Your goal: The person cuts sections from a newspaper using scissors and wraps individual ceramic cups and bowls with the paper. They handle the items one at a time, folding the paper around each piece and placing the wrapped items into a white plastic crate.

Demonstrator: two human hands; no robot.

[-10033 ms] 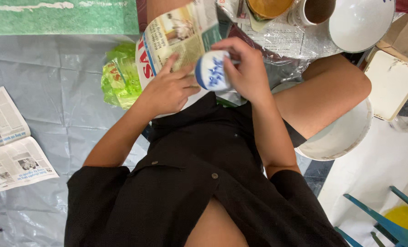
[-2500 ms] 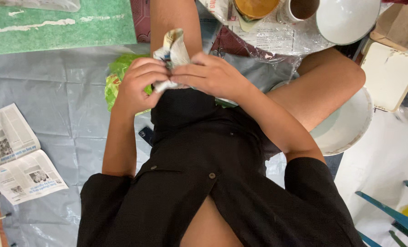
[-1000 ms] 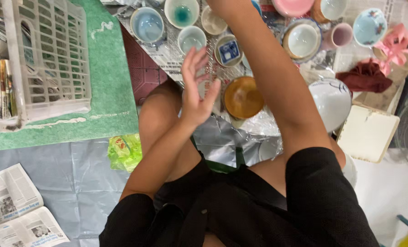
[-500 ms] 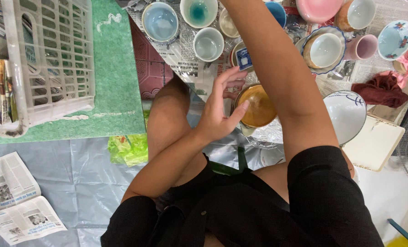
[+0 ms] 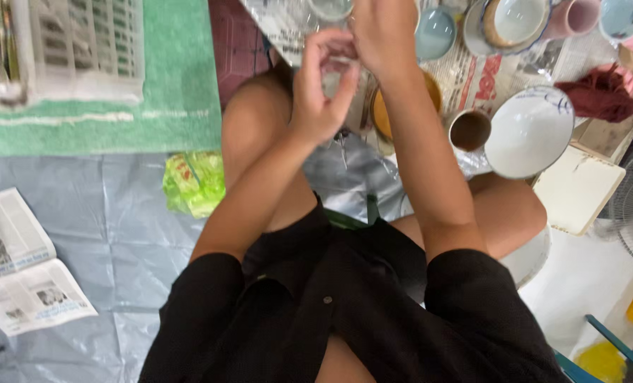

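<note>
A small pale, see-through cup or glass [image 5: 336, 67], blurred in the picture, sits between both hands, raised above the crowd of crockery on the newspaper-covered floor. The left hand [image 5: 321, 89] curls around it from the near side, thumb and fingers bent into a narrow grip that touches its wall; the right hand [image 5: 384, 32] closes over it from the far side, though whether its grip truly clamps the cup cannot be told. Just beyond the grip, partly behind the right forearm, lies an ochre glazed bowl [image 5: 384, 113]. To the right of the grip stand a brown-lined ceramic mug [image 5: 469, 130] and a large white bowl [image 5: 529, 131], near each other. Past the right hand is a pale blue round bowl [image 5: 435, 33]. Well to the left of the grip rests a white plastic basket [image 5: 82, 46] on a green mat [image 5: 182, 106].
</note>
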